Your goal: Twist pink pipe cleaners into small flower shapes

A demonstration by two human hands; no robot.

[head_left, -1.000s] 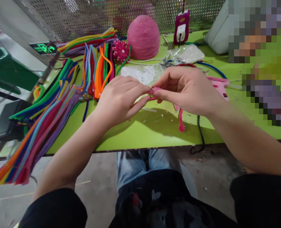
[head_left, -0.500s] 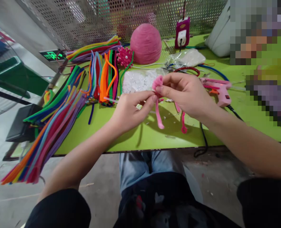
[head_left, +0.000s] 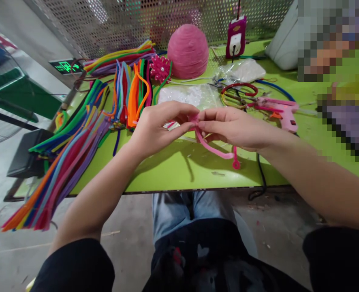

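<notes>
A light pink pipe cleaner [head_left: 213,150] is pinched between my two hands above the front of the green table. Its bunched upper part sits mostly hidden among my fingertips, while a loose tail bends down to the right. My left hand [head_left: 164,123] closes on it with thumb and fingers from the left. From the other side, my right hand [head_left: 231,126] pinches it too, fingertips nearly touching the left ones. A darker pink pipe cleaner [head_left: 236,160] with a curled loop end lies on the table just below my right hand. A clear bag of white bits [head_left: 179,94] is behind my hands.
Bundles of coloured pipe cleaners [head_left: 73,150] lie at the left, some overhanging the edge. Behind are a pink dome [head_left: 188,52] and a pink flower [head_left: 160,69]. On the right are a pink glue gun [head_left: 284,111], pliers [head_left: 237,94] and a power socket [head_left: 236,38].
The bunched pink part has turned down into my fingertips, and its tail has swung from hanging down to pointing right. My left hand has risen slightly; my right hand has lowered.
</notes>
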